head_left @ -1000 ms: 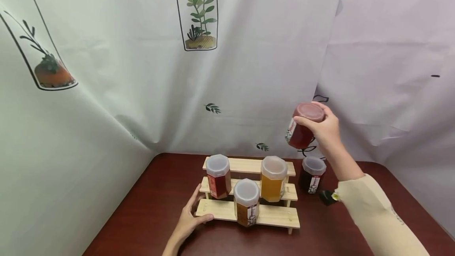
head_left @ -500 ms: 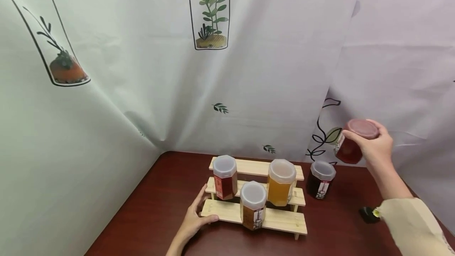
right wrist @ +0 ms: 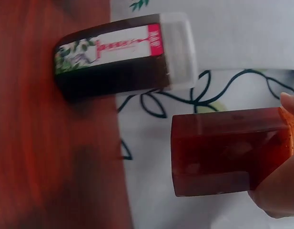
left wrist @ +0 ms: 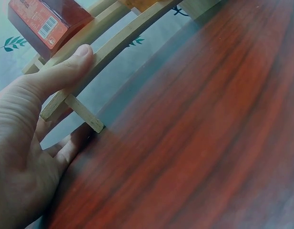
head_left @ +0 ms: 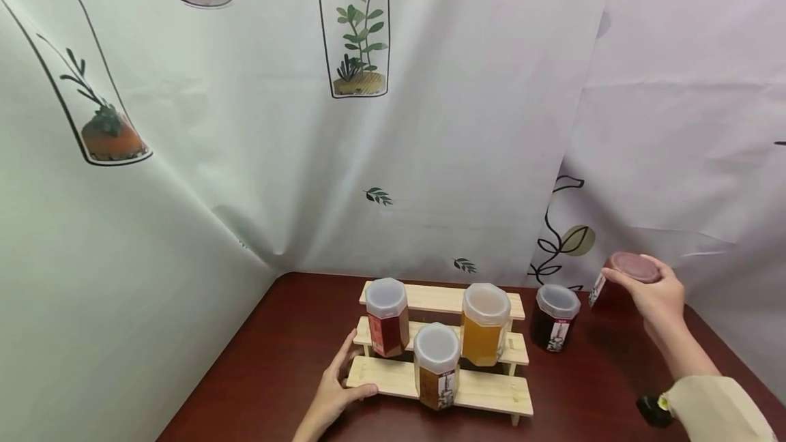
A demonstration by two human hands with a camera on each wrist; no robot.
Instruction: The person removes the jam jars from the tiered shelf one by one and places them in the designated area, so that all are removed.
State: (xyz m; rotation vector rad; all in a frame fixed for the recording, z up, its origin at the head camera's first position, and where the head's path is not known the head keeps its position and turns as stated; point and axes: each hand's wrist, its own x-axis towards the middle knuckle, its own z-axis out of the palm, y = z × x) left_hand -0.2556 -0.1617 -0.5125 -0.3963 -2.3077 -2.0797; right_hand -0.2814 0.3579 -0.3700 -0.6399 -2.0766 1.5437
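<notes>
In the head view, my right hand (head_left: 657, 295) grips a dark red jar (right wrist: 228, 152) near its lid, right of the dark jar (head_left: 555, 319). The right wrist view shows the held jar's base above the tabletop level. At the left end of a three-tier wooden display rack (head_left: 381, 375), my left hand (head_left: 334, 394) holds the lowest tier, its thumb (left wrist: 65, 71) on top and its fingers below and behind. On the rack stand a red jar (head_left: 387, 326), a yellow jar (head_left: 482, 340) and, on the front tier, an amber jar (head_left: 436, 377), all with pale lids.
The rack stands on a dark red wooden table (head_left: 258, 374). A fabric backdrop (head_left: 295, 155) printed with plants hangs close behind and to the left. A small black object (head_left: 654, 412) shows by the right sleeve.
My right hand has carried the dark red jar to the right, past the dark jar, and then lowered it toward the table. My left hand keeps its hold on the rack.
</notes>
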